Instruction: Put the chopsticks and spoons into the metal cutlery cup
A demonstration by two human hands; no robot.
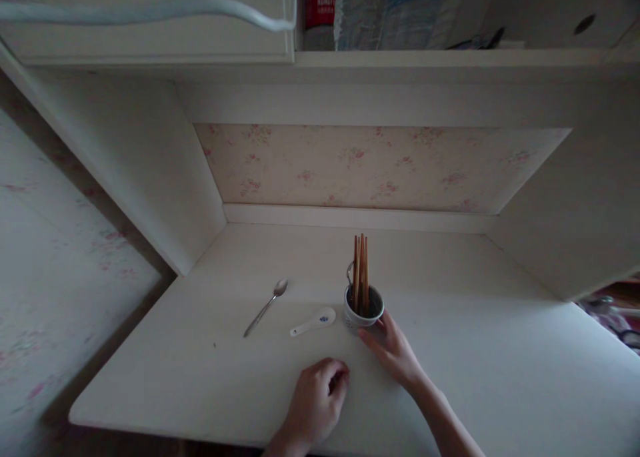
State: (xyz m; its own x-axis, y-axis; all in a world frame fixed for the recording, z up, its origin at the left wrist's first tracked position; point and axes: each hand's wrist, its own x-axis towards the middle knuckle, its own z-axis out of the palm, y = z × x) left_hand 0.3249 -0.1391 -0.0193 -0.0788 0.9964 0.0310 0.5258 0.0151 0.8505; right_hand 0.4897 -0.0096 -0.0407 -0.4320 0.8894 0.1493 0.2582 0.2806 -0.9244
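Note:
A small pale utensil cup (357,319) with a patterned side stands upright on the white desk. Several brown wooden chopsticks (361,277) lean in it, and a curved metal handle (349,272) rises at its back left. My right hand (393,350) is closed around the cup's right and front side. Nearer to me, my left hand (320,393) rests in a loose fist, with nothing visible in its curled fingers. Left of the cup lies a white ceramic spoon (314,322) with a blue motif. Farther left is a metal spoon (266,307), lying diagonally.
The white desktop (460,350) runs back to floral wallpaper (340,167), between side panels. Overhead is a cabinet with a door handle (150,9) and an open shelf (450,60) holding a red package (320,2) and clear plastic-wrapped items (385,17).

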